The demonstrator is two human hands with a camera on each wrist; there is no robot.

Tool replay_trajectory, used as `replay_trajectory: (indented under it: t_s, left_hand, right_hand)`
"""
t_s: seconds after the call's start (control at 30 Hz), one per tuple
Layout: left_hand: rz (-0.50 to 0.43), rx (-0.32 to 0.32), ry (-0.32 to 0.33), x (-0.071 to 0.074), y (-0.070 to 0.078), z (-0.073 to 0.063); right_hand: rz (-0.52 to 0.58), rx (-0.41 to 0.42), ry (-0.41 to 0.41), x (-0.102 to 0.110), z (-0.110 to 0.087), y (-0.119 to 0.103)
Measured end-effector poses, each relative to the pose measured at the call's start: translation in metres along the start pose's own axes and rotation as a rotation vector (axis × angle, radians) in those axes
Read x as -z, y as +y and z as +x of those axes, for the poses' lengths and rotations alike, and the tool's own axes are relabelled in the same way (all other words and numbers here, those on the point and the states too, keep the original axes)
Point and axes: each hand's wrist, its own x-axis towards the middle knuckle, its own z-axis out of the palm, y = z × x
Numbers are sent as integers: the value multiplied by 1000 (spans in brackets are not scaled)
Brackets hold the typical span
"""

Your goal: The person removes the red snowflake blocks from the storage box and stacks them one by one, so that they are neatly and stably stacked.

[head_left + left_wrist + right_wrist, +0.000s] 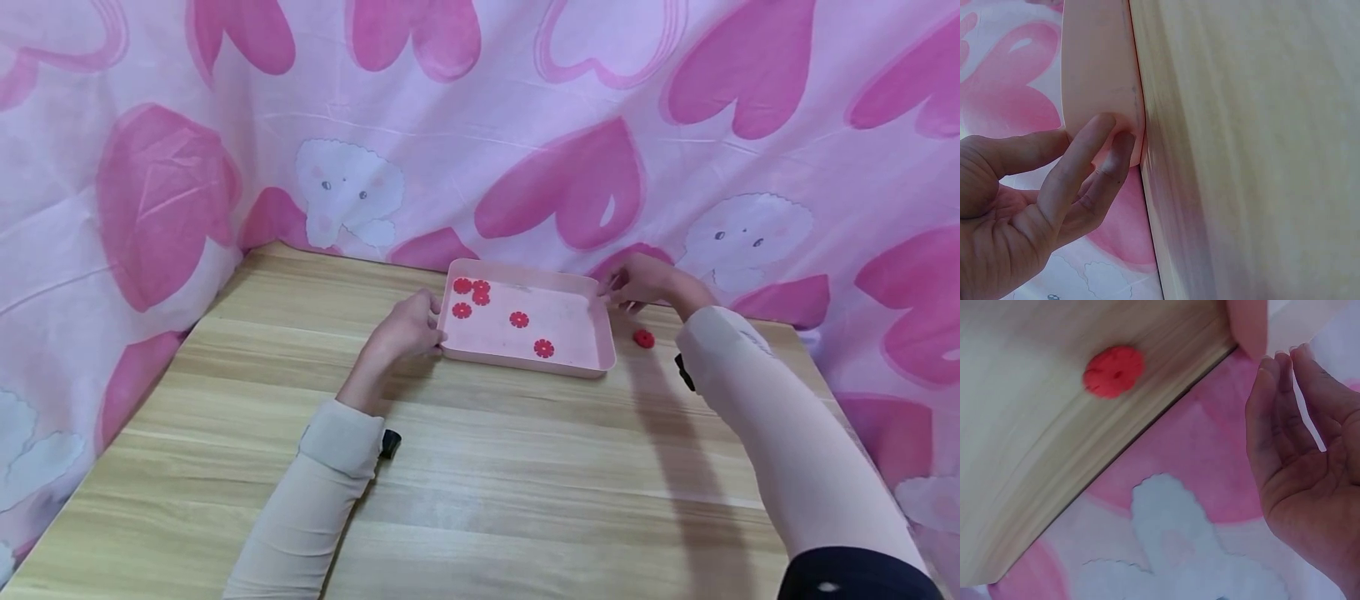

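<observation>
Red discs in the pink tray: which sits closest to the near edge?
The disc farthest right in the tray; the others lie left and farther back.

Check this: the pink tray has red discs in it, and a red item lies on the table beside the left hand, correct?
Not the left hand: the head view shows the red item on the table beside the right hand; the pink tray does have red discs in it.

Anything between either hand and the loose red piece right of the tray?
Right hand: nothing visible; only tabletop lies between its grip at the far right corner and the red piece. Left hand: yes, the pink tray stands directly between.
</observation>
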Motion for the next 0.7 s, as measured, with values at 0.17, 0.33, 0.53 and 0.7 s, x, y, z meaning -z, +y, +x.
replay_trajectory:
  t_s: [0.17, 0.33, 0.53, 0.7]
  left_hand:
    - [2, -4, 6, 0, 0, 1]
    - [-2, -8, 13, 0, -1, 1]
    - [-7, 1, 17, 0, -2, 1]
    - [2, 1, 19, -1, 0, 1]
  right_hand:
    - [-6, -16, -33, -7, 8, -20]
    - [6, 3, -63, -16, 20, -41]
    - [16, 7, -80, -29, 35, -63]
    - [25, 5, -97, -39, 46, -73]
